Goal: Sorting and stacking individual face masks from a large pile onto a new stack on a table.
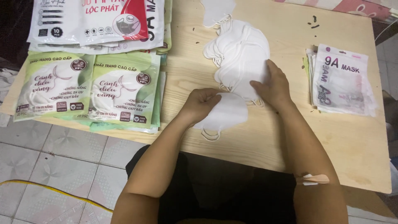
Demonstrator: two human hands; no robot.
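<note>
A fanned pile of white face masks (240, 52) lies in the middle of the wooden table (356, 145). My left hand (202, 103) pinches the edge of a single white mask (229, 113) pulled toward the near edge, its ear loops hanging below. My right hand (271, 85) rests flat on the lower end of the pile, fingers pressing the masks down.
Green and white mask packets (89, 89) are stacked at the left, with white and red packets (99, 20) behind them. A stack of clear pink-topped packets (342, 81) sits at the right. Tiled floor shows below the table's left side.
</note>
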